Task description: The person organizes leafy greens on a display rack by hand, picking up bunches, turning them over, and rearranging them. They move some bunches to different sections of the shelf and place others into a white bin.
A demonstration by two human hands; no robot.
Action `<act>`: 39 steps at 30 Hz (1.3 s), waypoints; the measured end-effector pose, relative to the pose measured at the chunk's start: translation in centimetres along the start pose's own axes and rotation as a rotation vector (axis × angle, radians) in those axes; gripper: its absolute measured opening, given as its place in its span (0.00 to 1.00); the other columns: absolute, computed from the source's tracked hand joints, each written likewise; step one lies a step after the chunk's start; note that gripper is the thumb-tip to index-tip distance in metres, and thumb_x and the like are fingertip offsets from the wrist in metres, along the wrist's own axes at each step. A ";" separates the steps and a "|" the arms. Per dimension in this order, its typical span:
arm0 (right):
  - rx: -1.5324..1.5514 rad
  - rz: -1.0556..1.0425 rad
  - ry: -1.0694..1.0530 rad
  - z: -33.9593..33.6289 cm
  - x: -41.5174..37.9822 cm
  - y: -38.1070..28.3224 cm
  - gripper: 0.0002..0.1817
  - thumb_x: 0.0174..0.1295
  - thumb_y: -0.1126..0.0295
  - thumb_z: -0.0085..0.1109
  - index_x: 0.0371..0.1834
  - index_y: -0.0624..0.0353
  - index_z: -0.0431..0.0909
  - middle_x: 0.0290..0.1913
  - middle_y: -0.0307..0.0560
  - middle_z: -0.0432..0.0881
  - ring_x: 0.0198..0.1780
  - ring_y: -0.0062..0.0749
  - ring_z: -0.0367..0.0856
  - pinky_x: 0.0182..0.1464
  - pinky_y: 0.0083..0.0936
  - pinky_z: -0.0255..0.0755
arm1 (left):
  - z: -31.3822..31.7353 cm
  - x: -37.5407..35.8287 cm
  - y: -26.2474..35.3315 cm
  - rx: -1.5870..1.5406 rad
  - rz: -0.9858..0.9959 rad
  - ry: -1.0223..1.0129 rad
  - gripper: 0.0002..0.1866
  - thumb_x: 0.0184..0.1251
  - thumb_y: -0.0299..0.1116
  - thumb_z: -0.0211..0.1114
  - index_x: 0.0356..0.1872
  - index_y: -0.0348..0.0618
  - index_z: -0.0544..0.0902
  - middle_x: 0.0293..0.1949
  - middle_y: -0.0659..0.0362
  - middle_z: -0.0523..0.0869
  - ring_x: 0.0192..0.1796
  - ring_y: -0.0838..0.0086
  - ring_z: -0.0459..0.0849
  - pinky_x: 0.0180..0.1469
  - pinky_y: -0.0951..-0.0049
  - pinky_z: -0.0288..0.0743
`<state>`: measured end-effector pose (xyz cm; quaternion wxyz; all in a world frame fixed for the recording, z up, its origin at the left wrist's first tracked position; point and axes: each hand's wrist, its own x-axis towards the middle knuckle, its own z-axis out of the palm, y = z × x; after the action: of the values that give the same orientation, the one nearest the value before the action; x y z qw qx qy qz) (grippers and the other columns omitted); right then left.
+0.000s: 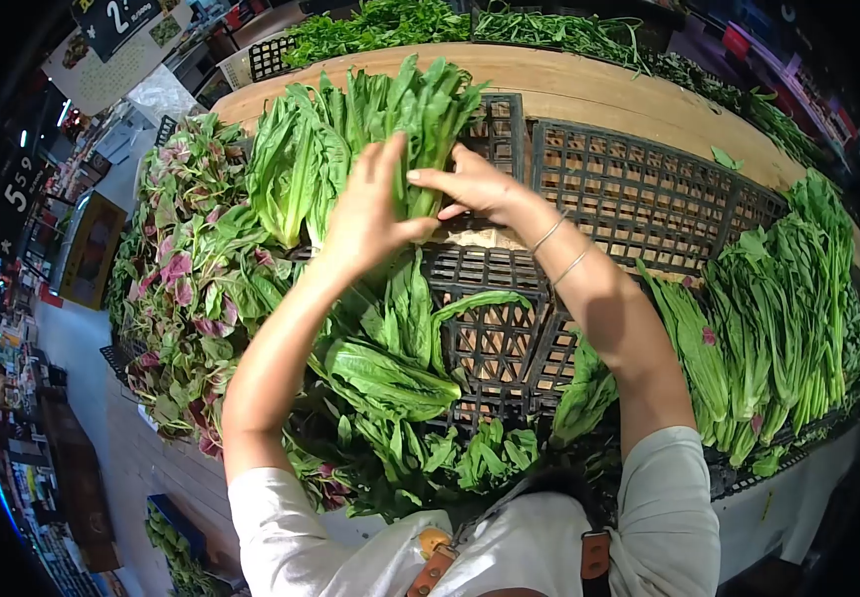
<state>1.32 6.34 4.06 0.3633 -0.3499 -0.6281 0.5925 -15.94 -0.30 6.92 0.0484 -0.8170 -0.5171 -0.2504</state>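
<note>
Both hands are at a bunch of long green leafy lettuce (430,99) at the upper middle. My left hand (365,214) lies over its left side, fingers pointing up the leaves. From the right, my right hand (470,187) wraps the bunch near its lower part, thumb and fingers bent round it. More of the same lettuce (296,164) stands directly left of the bunch, upright and side by side. Below my hands, loose lettuce heads (385,378) lie on a black plastic crate (490,348).
Red-and-green amaranth (191,289) is heaped on the left. Black crates (629,194) sit at the right of the middle, with long leafy greens (768,328) beyond them. A wooden ledge (589,90) and more greens (380,30) run along the back. Price signs (116,20) hang upper left.
</note>
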 end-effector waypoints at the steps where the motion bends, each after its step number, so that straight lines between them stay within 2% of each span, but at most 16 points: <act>1: -0.136 0.110 -0.039 -0.5 -0.5 -1.8 0.43 0.50 0.47 0.69 0.61 0.66 0.63 0.50 0.54 0.78 0.48 0.35 0.80 0.34 0.27 0.81 | 1.2 0.2 0.8 -0.035 -0.119 -0.050 0.54 0.45 0.39 0.77 0.72 0.44 0.51 0.68 0.38 0.57 0.63 0.46 0.71 0.60 0.55 0.71; 2: -0.274 0.221 -0.077 -1.4 -1.1 -3.6 0.46 0.49 0.45 0.69 0.62 0.68 0.62 0.53 0.56 0.78 0.52 0.38 0.80 0.40 0.30 0.82 | 2.1 0.6 1.0 -0.071 -0.238 -0.101 0.55 0.44 0.39 0.77 0.72 0.43 0.50 0.69 0.37 0.54 0.63 0.44 0.70 0.61 0.54 0.71; 4: -0.891 -0.177 0.020 -4.0 -0.9 -3.8 0.50 0.48 0.45 0.69 0.67 0.71 0.60 0.49 0.60 0.81 0.44 0.37 0.82 0.46 0.27 0.77 | 3.1 1.2 0.5 -0.169 -0.225 -0.012 0.53 0.46 0.38 0.74 0.71 0.45 0.50 0.67 0.34 0.53 0.57 0.39 0.74 0.55 0.54 0.75; 6: -0.979 -0.081 0.253 -6.6 -1.5 -5.2 0.39 0.49 0.52 0.66 0.64 0.60 0.70 0.39 0.48 0.86 0.38 0.38 0.84 0.45 0.30 0.76 | 3.7 1.2 0.5 -0.237 -0.214 0.068 0.52 0.47 0.37 0.73 0.71 0.45 0.50 0.68 0.34 0.52 0.56 0.37 0.74 0.56 0.54 0.75; 7: -1.091 0.037 0.422 -6.7 -1.9 -7.1 0.32 0.54 0.54 0.62 0.61 0.60 0.72 0.45 0.50 0.84 0.43 0.43 0.83 0.49 0.32 0.75 | 3.8 1.0 0.5 -0.228 -0.203 0.078 0.52 0.47 0.35 0.73 0.72 0.45 0.49 0.68 0.33 0.52 0.58 0.37 0.73 0.57 0.54 0.74; 10: -1.466 -0.668 0.718 -10.2 1.4 -2.7 0.25 0.62 0.54 0.55 0.60 0.54 0.73 0.56 0.53 0.77 0.53 0.47 0.78 0.52 0.37 0.73 | 3.2 0.6 0.3 -0.232 -0.194 0.081 0.52 0.47 0.33 0.73 0.72 0.45 0.48 0.68 0.33 0.51 0.59 0.38 0.72 0.60 0.53 0.72; 11: -1.440 -0.559 0.632 -10.3 1.9 -1.8 0.25 0.63 0.52 0.55 0.58 0.56 0.72 0.60 0.54 0.73 0.58 0.49 0.75 0.58 0.38 0.69 | 2.4 0.5 0.8 -0.306 -0.250 0.044 0.54 0.47 0.33 0.74 0.73 0.42 0.47 0.68 0.35 0.52 0.69 0.43 0.61 0.69 0.57 0.61; 14: -1.179 -0.031 0.376 -9.0 1.4 -3.6 0.23 0.63 0.53 0.56 0.55 0.57 0.72 0.60 0.52 0.73 0.60 0.50 0.73 0.63 0.41 0.63 | 2.0 -0.3 1.0 -0.277 -0.239 0.053 0.54 0.47 0.34 0.74 0.73 0.42 0.47 0.68 0.34 0.52 0.69 0.44 0.59 0.70 0.57 0.60; 18: -1.277 -0.178 0.398 -9.1 0.0 -1.9 0.21 0.60 0.53 0.59 0.51 0.53 0.75 0.57 0.48 0.76 0.56 0.50 0.75 0.59 0.49 0.60 | 2.9 -2.0 1.5 -0.272 -0.231 -0.090 0.55 0.47 0.34 0.76 0.73 0.45 0.47 0.70 0.36 0.49 0.68 0.42 0.62 0.68 0.57 0.64; 22: -1.525 -0.093 0.425 -8.4 -1.2 -4.0 0.26 0.59 0.51 0.59 0.59 0.46 0.73 0.59 0.40 0.76 0.58 0.44 0.73 0.55 0.45 0.59 | 3.8 -1.5 1.8 -0.282 -0.225 -0.026 0.54 0.48 0.36 0.76 0.72 0.43 0.47 0.69 0.35 0.48 0.68 0.41 0.62 0.67 0.56 0.65; 30: -1.529 -0.209 0.509 -8.1 -3.4 -2.0 0.29 0.61 0.53 0.57 0.65 0.49 0.67 0.62 0.48 0.72 0.64 0.43 0.66 0.61 0.50 0.58 | 3.8 -0.9 1.5 -0.327 -0.192 -0.196 0.56 0.52 0.44 0.75 0.74 0.47 0.43 0.70 0.30 0.44 0.70 0.39 0.57 0.70 0.55 0.59; 31: -1.540 -0.382 0.640 -6.7 -5.1 -2.7 0.26 0.61 0.56 0.57 0.61 0.51 0.70 0.55 0.49 0.78 0.56 0.41 0.75 0.56 0.44 0.66 | 2.0 -0.5 1.9 -0.286 -0.206 -0.266 0.56 0.51 0.43 0.75 0.74 0.50 0.43 0.70 0.29 0.44 0.69 0.39 0.60 0.69 0.54 0.61; 34: -1.136 -0.124 0.422 -2.3 -11.1 -5.9 0.22 0.61 0.57 0.58 0.57 0.54 0.75 0.43 0.48 0.84 0.43 0.40 0.82 0.47 0.38 0.73 | -1.8 -1.4 0.6 -0.313 -0.102 -0.144 0.50 0.54 0.45 0.72 0.74 0.51 0.50 0.68 0.31 0.57 0.66 0.43 0.67 0.68 0.55 0.64; 36: -0.880 -0.183 0.284 1.7 -14.8 -4.9 0.21 0.60 0.55 0.59 0.52 0.54 0.78 0.35 0.46 0.85 0.34 0.40 0.84 0.40 0.37 0.76 | -5.3 -3.3 0.4 -0.323 -0.094 0.018 0.40 0.58 0.42 0.70 0.70 0.50 0.61 0.66 0.46 0.67 0.58 0.61 0.78 0.55 0.63 0.75; 38: -0.898 0.022 -0.023 6.2 -17.4 -4.2 0.28 0.57 0.52 0.63 0.56 0.56 0.75 0.40 0.50 0.84 0.41 0.43 0.83 0.45 0.41 0.75 | -8.1 -5.9 0.5 -0.452 -0.253 0.073 0.36 0.59 0.42 0.70 0.68 0.46 0.66 0.63 0.48 0.71 0.53 0.68 0.81 0.52 0.67 0.76; 39: -0.985 -0.067 -0.087 8.0 -17.9 -2.3 0.32 0.54 0.50 0.65 0.58 0.59 0.73 0.42 0.52 0.84 0.43 0.44 0.83 0.48 0.39 0.75 | -9.1 -7.1 0.4 -0.518 -0.315 0.083 0.34 0.61 0.40 0.69 0.66 0.43 0.67 0.65 0.50 0.71 0.52 0.70 0.82 0.51 0.69 0.76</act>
<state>3.14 -13.29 5.38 0.1470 -0.4344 -0.8592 0.2271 -21.23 -9.39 11.68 -0.1797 -0.7009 -0.5541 -0.4116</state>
